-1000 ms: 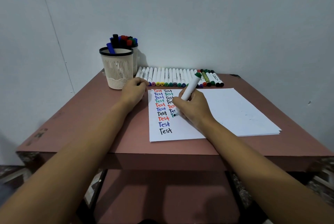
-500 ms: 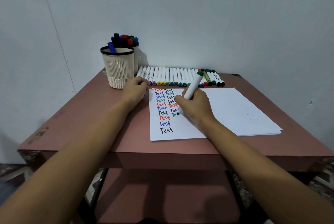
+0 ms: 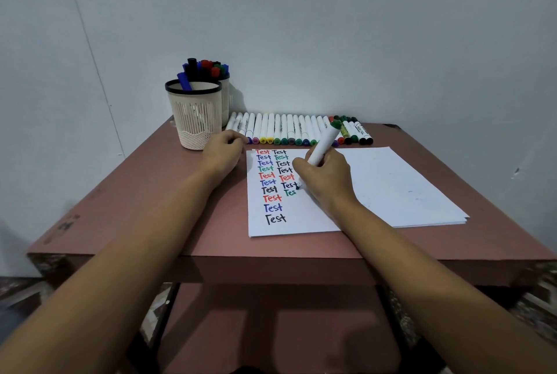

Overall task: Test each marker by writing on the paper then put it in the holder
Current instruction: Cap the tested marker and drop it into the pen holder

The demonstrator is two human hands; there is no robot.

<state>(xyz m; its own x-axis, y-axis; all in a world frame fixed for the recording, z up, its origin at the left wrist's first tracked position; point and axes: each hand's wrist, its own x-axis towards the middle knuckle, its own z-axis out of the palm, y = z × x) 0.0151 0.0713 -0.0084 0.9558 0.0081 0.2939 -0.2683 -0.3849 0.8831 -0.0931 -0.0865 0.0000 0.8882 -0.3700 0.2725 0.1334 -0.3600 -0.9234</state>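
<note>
My right hand (image 3: 327,177) grips a white marker with a green end (image 3: 324,144), its tip on the white paper (image 3: 391,189) beside a green "Tes". Two columns of "Test" in red, blue, green and black fill the paper's left part. My left hand (image 3: 221,152) rests on the table at the paper's top left corner with curled fingers; whatever is inside them is hidden. A beige mesh holder (image 3: 194,116) with a black rim stands at the back left, a blue marker in it. A row of several markers (image 3: 289,131) lies along the back edge.
A second holder (image 3: 224,93), full of several capped markers, stands behind the first against the wall. The brown table (image 3: 144,211) has its front edge close to me. The paper is a stack that reaches towards the right side.
My right hand has shifted slightly to the right along the line as it writes, and more green letters now show. My left hand has stayed in place.
</note>
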